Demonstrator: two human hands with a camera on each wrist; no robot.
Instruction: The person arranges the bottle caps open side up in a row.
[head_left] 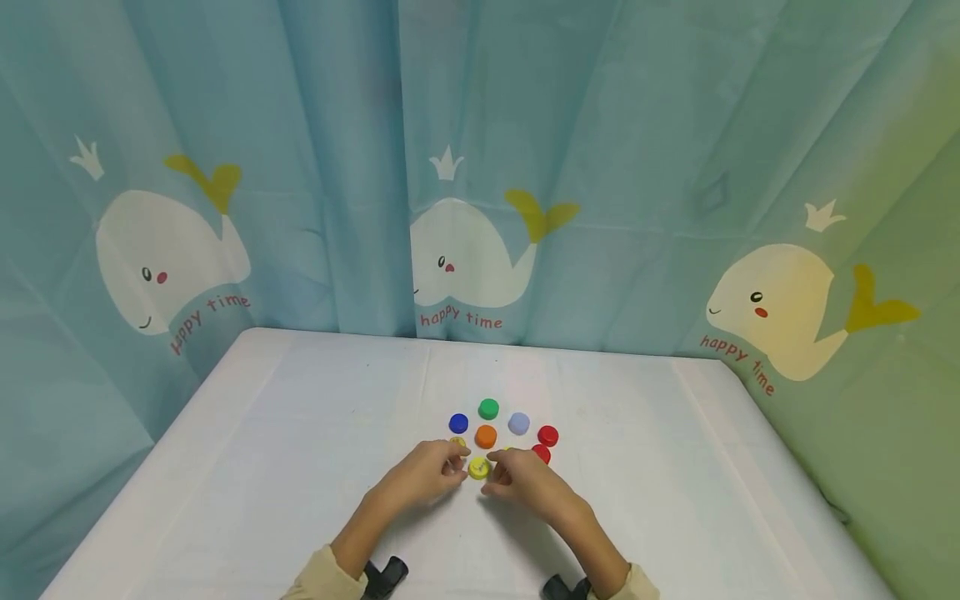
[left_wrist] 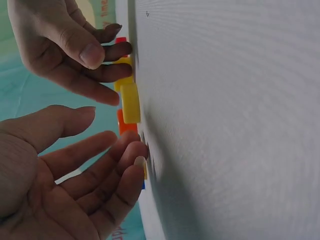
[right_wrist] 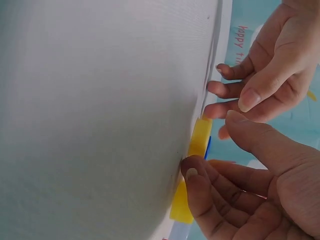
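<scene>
A round yellow cap [head_left: 478, 467] lies on the white table between my two hands, nearest of the group to me. My left hand [head_left: 431, 469] is just left of it, fingers loosely bent and holding nothing. On the other side, my right hand [head_left: 529, 481] is similarly relaxed, thumb and fingers apart. In the left wrist view a gap shows between the left fingers and the yellow cap [left_wrist: 131, 102]. Beyond the left fingertips a second yellow cap [head_left: 457, 442] is partly covered; the right hand mostly hides a third [head_left: 509, 450].
Behind the hands lie an orange cap [head_left: 486, 437], a blue cap [head_left: 458, 423], a green cap [head_left: 489, 408] and a lavender cap [head_left: 519, 423]. Two red caps [head_left: 548, 436] sit to the right. A whale-print curtain [head_left: 360, 167] hangs behind the table [head_left: 300, 433].
</scene>
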